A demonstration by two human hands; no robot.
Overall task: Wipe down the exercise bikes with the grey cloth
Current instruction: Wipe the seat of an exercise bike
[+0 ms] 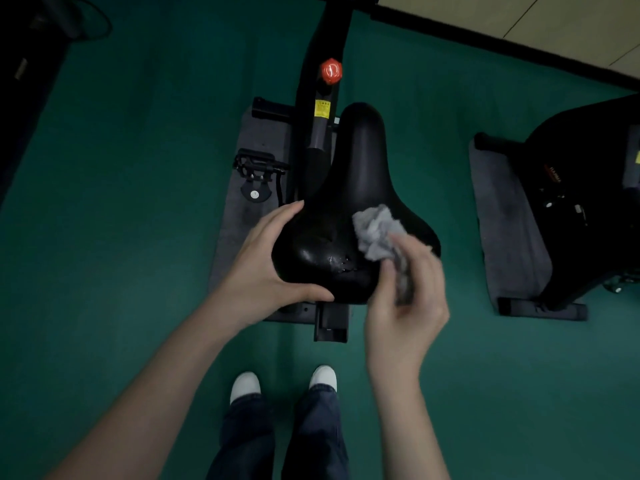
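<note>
**Saddle held and grey cloth applied at its right rear**

1. Arm pose. Both forearms reach forward and down from the lower edge of the view, bare to the wrist. They meet at the wide rear end of the black saddle (353,188) of the exercise bike (322,46).

2. Left hand (256,268). It grips the saddle's left rear flank. The fingers lie along the left edge, pointing forward. The thumb wraps along the rear edge below. The palm faces the saddle.

3. Right hand (408,299). It clutches the grey cloth (375,230), with the thumb on the near side and the fingers closed over the bunched fabric. The hand is motion-blurred, so the position of each finger cannot be told.

4. Grey cloth. It is crumpled. Its free end sticks out just ahead of the right hand's fingers and lies on the saddle's right rear surface.

5. Saddle surface. Small glossy marks show between the two hands, near the rear centre.

6. Surroundings.
   - Ahead of the left hand: a black pedal (256,166) over a grey mat (242,216).
   - Well ahead of both hands: a red knob (331,71) and a yellow label (322,109) on the frame.
   - Well to the right of the right hand: a second exercise bike (581,188) on its own mat (502,220).
   - Beneath the wrists: white shoes (245,386) and dark trousers on the green floor (138,168).
</note>
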